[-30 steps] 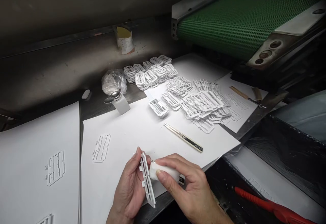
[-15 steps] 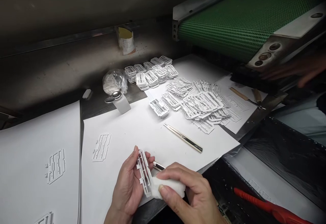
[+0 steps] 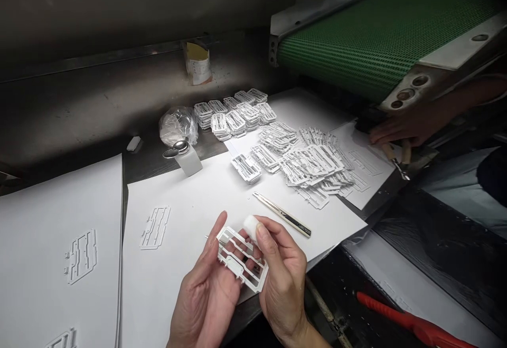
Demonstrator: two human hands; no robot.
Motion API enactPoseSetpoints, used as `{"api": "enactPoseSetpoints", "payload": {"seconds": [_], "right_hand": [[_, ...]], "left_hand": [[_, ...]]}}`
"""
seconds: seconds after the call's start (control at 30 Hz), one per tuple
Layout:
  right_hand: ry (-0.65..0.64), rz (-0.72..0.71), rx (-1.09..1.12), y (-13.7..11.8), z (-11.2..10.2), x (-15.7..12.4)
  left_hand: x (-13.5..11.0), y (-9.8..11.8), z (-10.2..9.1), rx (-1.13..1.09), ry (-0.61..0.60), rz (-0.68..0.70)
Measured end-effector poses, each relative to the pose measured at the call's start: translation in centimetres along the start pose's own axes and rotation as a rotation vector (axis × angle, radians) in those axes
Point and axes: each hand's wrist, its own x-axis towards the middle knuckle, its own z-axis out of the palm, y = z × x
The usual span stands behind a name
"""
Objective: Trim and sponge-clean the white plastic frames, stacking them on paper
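Note:
A white plastic frame part (image 3: 242, 258) lies flat across the fingers of my left hand (image 3: 208, 292), which cups it from below at the near edge of the table. My right hand (image 3: 279, 274) is closed on a small white pad (image 3: 251, 227), pinched between thumb and fingers just above the frame's far end, and also steadies the frame's right side. A slim metal tool (image 3: 282, 214) lies on the white paper sheet (image 3: 198, 200) just beyond my hands.
Several stacks and a loose heap of white frame parts (image 3: 312, 166) cover the paper ahead. A clear bag (image 3: 178, 124) and metal-topped dispenser (image 3: 184, 155) stand at left. Single frames (image 3: 155, 226) lie on the sheets. Another person's hand (image 3: 396, 129) reaches under the green conveyor (image 3: 380, 31). A red-handled tool (image 3: 412, 324) lies lower right.
The frame has turned from on edge to lying flat across my left fingers. My right hand has shifted the pad up to the frame's far end. Another person's hand has come in at right.

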Motion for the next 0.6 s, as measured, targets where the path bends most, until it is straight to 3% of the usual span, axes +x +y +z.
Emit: {"api": "enactPoseSetpoints", "payload": {"seconds": [0.13, 0.33, 0.6], "right_hand": [[0.041, 0.099, 0.074, 0.1, 0.4, 0.5], [0.070, 0.130, 0.015, 0.9, 0.6, -0.2], [0.111, 0.105, 0.008, 1.1, 0.6, -0.4]], "left_hand": [[-0.1, -0.3, -0.6, 0.227, 0.066, 0.099], [1.3, -0.7, -1.9, 0.753, 0.192, 0.290], [2.5, -0.5, -2.2, 1.007, 0.427, 0.459]]}}
